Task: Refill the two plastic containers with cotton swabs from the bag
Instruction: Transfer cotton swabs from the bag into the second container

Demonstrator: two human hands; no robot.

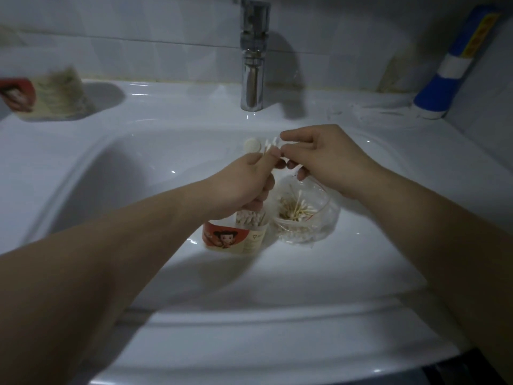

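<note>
Head camera, close, looking down-forward into sink point(116, 173).

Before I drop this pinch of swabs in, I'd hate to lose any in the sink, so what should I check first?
1. White cotton swabs pinched by left hand and right hand: ok.
2. Clear red-labelled plastic container upright in the white basin: ok.
3. Room left in it: cannot tell.
4. Clear plastic bag beside it, swabs remaining: ok.
5. Chrome tap not running: ok.
6. Second container on the left ledge, blurred: cannot tell.
</note>
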